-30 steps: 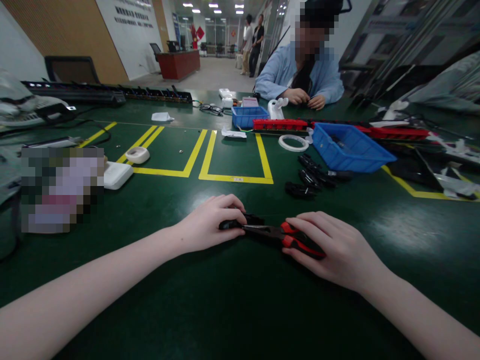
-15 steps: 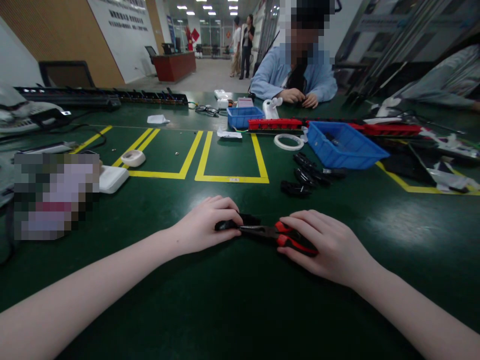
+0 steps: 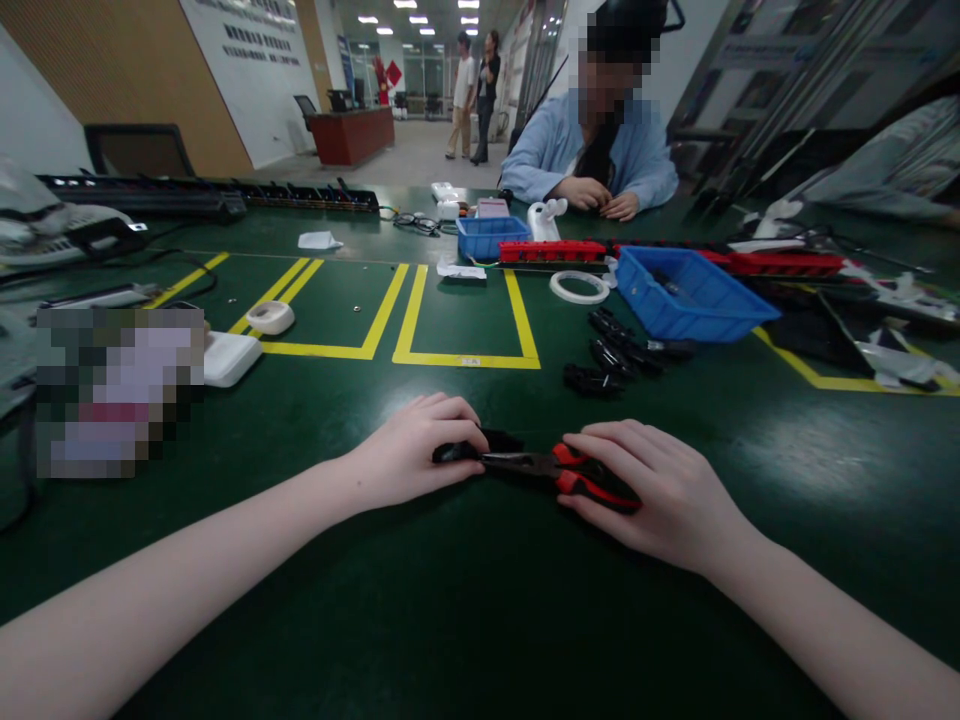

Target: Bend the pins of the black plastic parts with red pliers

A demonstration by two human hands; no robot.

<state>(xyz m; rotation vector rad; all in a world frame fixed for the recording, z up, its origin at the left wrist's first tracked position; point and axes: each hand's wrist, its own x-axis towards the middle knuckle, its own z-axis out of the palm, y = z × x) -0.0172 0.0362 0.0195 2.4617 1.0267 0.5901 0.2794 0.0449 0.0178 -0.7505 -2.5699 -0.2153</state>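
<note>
Two people [image 3: 486, 92] farther left, one pliers [image 3: 541, 465]

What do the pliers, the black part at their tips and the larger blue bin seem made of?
Pliers: jaws apparently metal, by their gray sheen; grips probably plastic or rubber, from their red-and-black coloring.
Black part: likely glossy plastic, by its highlight, though the left hand covers much.
Larger blue bin: seemingly satin molded plastic, from its even color.

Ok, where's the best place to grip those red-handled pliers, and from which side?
I'd take the pliers by their handles, from the right: those spread that way, where the right hand holds them, and the slim metal nose points left toward the left hand.
</note>
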